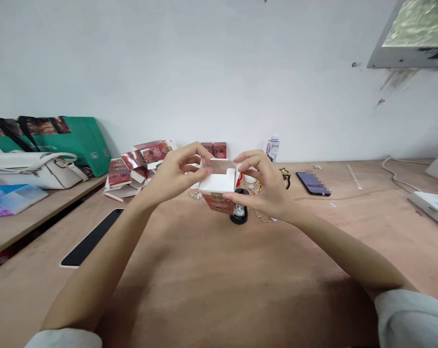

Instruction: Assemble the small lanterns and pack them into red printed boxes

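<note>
A small red cardboard box (219, 203) with white insides hangs above the table between both hands, its top flaps raised. My left hand (182, 171) grips the box's left side, thumb along the rim. On the right side, my right hand (264, 186) pinches the edge, fingers at the top flap and thumb on the front. Just behind the box stands a dark-based object with a clear, silvery middle (240, 211), partly hidden by it. Small white and gold items lie behind my right hand, too covered to name.
Several flattened or folded red boxes (119, 173) lie at the back left. A phone (92, 239) lies left, another phone (312, 183) right. A white handbag (34, 170) and a green bag (84, 145) sit on the left-hand table. A bottle (273, 147) stands by the wall.
</note>
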